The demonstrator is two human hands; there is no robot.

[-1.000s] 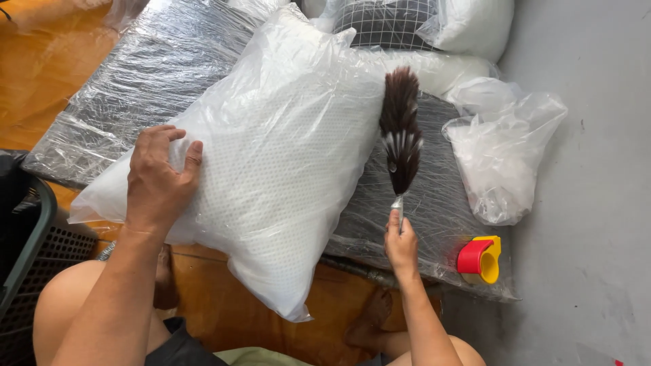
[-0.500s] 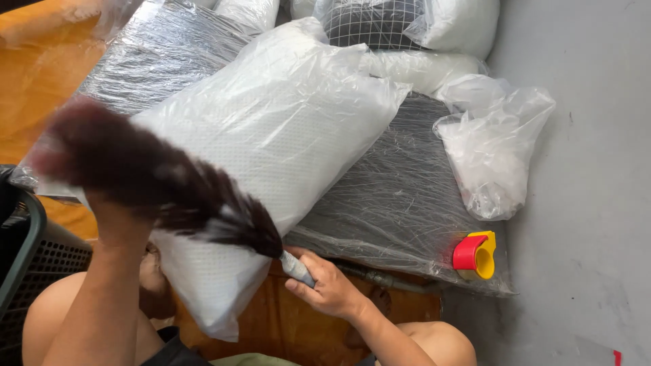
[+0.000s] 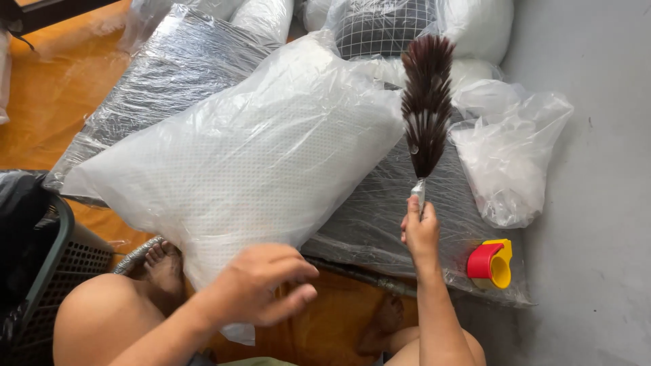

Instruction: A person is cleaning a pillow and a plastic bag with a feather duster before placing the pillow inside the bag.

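The right hand (image 3: pixel 420 230), right of the frame's centre, is closed around the thin handle of a dark feather duster (image 3: pixel 426 102), which stands upright with its plume reaching toward the top of the frame. The left hand (image 3: pixel 261 285), in the lower middle, hangs with fingers loosely curled and holds nothing, just over the near corner of a large white pillow in clear plastic (image 3: pixel 251 156). That pillow lies slanted across the centre, resting on a grey pad wrapped in plastic film (image 3: pixel 380 217). A crumpled clear bag (image 3: pixel 508 149) sits at the right, with a red and yellow tape dispenser (image 3: pixel 491 263) below it near the pad's edge. A dark mesh basket (image 3: pixel 41 271) stands at the lower left. To dust well, I judge the plume should sweep lightly along the plastic in one direction while the free hand steadies the pillow's corner so it cannot slide
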